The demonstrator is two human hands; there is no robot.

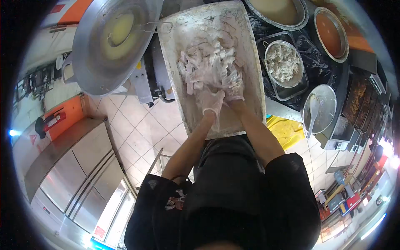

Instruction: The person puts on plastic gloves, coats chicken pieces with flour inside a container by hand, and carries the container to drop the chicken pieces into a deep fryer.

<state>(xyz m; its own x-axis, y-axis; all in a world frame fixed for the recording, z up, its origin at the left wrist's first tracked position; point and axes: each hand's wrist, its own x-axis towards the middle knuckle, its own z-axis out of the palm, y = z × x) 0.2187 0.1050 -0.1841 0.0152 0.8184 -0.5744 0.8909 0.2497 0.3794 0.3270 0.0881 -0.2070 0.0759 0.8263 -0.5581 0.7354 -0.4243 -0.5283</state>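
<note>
A large rectangular tub [167,79] holds a pile of flour-coated strips [196,68] and loose flour. Both of my hands wear thin, floury gloves and reach into the near side of the pile. My left hand [210,100] is at the pile's lower left, its fingers hidden by the strips and flour. Close beside it on the right, my right hand [234,92] is sunk among the coated strips, and its fingers cannot be made out.
Left of the tub is a big wok [89,54] with yellowish oil and a ladle. To the right stand a strainer of coated pieces [284,62] on a tray, a pot of orange liquid [328,33], a pan of pale liquid [277,10] and a bowl with a spoon [327,104].
</note>
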